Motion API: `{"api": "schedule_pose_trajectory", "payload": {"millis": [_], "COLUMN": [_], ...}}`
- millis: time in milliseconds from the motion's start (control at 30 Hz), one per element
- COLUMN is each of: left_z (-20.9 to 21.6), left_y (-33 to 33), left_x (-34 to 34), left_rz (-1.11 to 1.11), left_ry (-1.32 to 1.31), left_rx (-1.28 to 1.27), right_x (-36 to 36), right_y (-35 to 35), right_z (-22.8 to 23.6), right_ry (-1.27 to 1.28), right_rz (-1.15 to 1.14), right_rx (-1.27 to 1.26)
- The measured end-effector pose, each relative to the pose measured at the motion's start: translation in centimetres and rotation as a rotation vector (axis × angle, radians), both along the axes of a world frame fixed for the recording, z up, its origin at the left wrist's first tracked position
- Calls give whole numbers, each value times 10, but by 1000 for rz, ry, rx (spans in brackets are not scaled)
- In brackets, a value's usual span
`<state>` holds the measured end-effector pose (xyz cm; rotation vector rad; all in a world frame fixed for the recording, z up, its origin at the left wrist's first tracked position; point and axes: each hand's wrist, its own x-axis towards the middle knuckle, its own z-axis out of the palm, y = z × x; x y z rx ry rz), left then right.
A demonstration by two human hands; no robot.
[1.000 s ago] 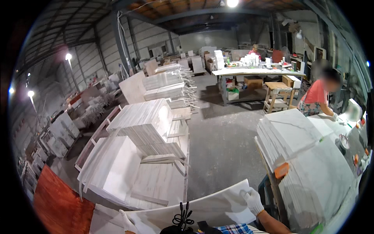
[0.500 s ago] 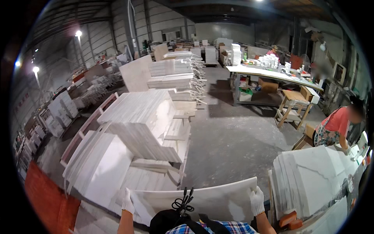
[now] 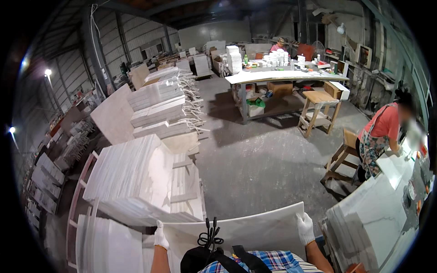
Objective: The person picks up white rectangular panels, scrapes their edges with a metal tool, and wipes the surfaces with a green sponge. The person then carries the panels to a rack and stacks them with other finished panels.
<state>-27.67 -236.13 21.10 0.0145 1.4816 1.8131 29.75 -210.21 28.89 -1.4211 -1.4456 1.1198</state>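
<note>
White marble — a big pale slab is up against the person's chest, held flat-on, and it sits higher and squarer than half a second ago, when its right end dipped. Gloved left hand is clamped on the slab's left edge, gloved right hand gripping the top right corner; hands well apart, the full width of the slab between them. A black cable bundle dangles in front of the slab's middle. The view has swung right since the earlier frame — the worker in the red top now stands clear at the right, leaning over a marble-topped bench. Left of the slab, wooden racks hold stacked white tiles, more stacks beyond. Farther off, a wooden stool, then a long worktable loaded with white boxes, cartons under it, another person behind.
</note>
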Motion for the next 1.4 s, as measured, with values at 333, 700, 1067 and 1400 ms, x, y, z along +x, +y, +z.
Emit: {"api": "schedule_pose_trajectory", "payload": {"millis": [333,700,1067,1400], "left_z": [-25,40,-1,-32], "left_y": [172,447,853,1188], "left_x": [-103,-107,-180,-111], "left_rz": [20,223,-103,-408], "left_ry": [201,340,154,59], "left_rx": [-53,-194,-87,-93], "right_x": [-97,-160,-164,-84], "right_y": [234,492,712,871], "right_z": [-17,-2,18,-15], "right_ry": [-125,-84,-30,3], "right_rz": [47,86,-210,-501], "right_rx": [83,72,131,-25]}}
